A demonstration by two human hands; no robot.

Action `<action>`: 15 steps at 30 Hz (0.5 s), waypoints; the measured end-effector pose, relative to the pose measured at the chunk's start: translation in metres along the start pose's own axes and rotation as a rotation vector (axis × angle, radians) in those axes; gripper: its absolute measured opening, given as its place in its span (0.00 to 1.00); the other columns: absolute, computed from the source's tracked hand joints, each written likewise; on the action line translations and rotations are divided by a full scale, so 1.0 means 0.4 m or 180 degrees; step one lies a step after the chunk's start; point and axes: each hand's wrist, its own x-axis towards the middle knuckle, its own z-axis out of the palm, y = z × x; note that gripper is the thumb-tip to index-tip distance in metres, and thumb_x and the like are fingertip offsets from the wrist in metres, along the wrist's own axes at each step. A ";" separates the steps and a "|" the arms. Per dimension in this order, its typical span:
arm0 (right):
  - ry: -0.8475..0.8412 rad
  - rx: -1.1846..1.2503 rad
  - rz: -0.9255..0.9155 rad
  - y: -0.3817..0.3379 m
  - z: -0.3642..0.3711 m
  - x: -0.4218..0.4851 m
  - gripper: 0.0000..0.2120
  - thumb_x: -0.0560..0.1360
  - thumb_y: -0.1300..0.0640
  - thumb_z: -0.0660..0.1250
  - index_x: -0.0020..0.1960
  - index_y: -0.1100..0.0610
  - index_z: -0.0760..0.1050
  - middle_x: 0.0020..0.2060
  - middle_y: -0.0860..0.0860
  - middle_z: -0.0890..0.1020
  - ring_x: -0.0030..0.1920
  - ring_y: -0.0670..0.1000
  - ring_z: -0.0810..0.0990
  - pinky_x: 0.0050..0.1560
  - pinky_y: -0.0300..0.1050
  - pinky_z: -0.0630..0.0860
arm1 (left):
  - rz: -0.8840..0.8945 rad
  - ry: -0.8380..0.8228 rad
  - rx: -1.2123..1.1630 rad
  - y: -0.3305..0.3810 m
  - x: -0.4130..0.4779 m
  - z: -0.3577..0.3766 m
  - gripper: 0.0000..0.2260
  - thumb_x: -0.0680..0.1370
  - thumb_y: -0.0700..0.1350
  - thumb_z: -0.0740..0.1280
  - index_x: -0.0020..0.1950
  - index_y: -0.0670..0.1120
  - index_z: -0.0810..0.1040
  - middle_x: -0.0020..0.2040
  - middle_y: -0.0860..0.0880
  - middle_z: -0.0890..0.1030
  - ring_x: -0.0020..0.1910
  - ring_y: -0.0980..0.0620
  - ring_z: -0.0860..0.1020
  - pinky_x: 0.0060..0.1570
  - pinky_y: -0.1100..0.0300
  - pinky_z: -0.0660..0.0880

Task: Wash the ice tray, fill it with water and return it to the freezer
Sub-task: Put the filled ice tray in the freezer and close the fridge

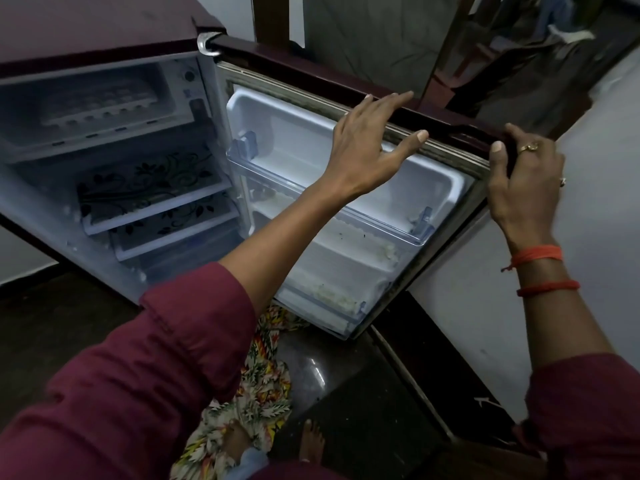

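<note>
Nearest the camera, bare feet stand on the dark floor beside a crumpled floral-print cloth [266, 386], and two maroon sleeves reach forward. The right hand [523, 178], with rings on its fingers and orange threads at the wrist, grips the top edge of the open maroon refrigerator door [311, 74] near its outer corner, fingers curled over the rim and thumb against the inner gasket. The left hand [367, 147] holds nothing: its fingers are straight and spread, with the tips at that same top edge; whether they press on it cannot be told. Neither of the hands carries the tray. Below them, the clear plastic door shelves [311, 188] hang on the white inner liner. Further in are glass shelves with a black floral print [149, 188]. Furthest, at the top of the cabinet, the white plastic ice tray [100, 105] lies inside the freezer compartment [166, 95], dimly visible through its translucent flap. Its long axis runs side to side, along the compartment's front. It sits to the left of and beyond both hands, so the free left hand is the nearer one to reach it, while the right steadies the door.
</note>
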 end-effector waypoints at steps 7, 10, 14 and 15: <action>0.0034 0.0073 -0.0056 -0.011 -0.030 -0.043 0.22 0.82 0.43 0.54 0.71 0.50 0.73 0.62 0.58 0.74 0.63 0.59 0.71 0.63 0.50 0.68 | -0.0128 0.0180 -0.0182 -0.005 -0.031 0.012 0.27 0.78 0.61 0.64 0.74 0.52 0.70 0.74 0.50 0.72 0.78 0.45 0.61 0.75 0.42 0.59; 0.0067 0.0100 -0.0126 -0.019 -0.048 -0.084 0.21 0.82 0.44 0.56 0.70 0.50 0.74 0.59 0.59 0.74 0.61 0.59 0.71 0.59 0.46 0.68 | -0.0122 0.0232 -0.0149 -0.002 -0.049 0.003 0.27 0.78 0.61 0.64 0.74 0.52 0.71 0.74 0.50 0.71 0.78 0.45 0.61 0.75 0.43 0.59; 0.0168 0.0394 -0.0195 -0.037 -0.069 -0.153 0.19 0.83 0.44 0.58 0.68 0.50 0.76 0.55 0.59 0.75 0.58 0.58 0.72 0.55 0.39 0.65 | -0.0110 0.0282 -0.0012 -0.001 -0.077 -0.025 0.24 0.78 0.62 0.62 0.72 0.54 0.74 0.74 0.51 0.72 0.77 0.46 0.62 0.74 0.44 0.59; 0.0199 0.0523 -0.0201 -0.046 -0.076 -0.172 0.18 0.83 0.45 0.58 0.67 0.51 0.77 0.53 0.59 0.75 0.57 0.57 0.72 0.55 0.38 0.65 | -0.0124 0.0307 -0.0009 -0.002 -0.086 -0.033 0.24 0.78 0.62 0.62 0.71 0.54 0.75 0.74 0.52 0.72 0.77 0.46 0.62 0.73 0.45 0.59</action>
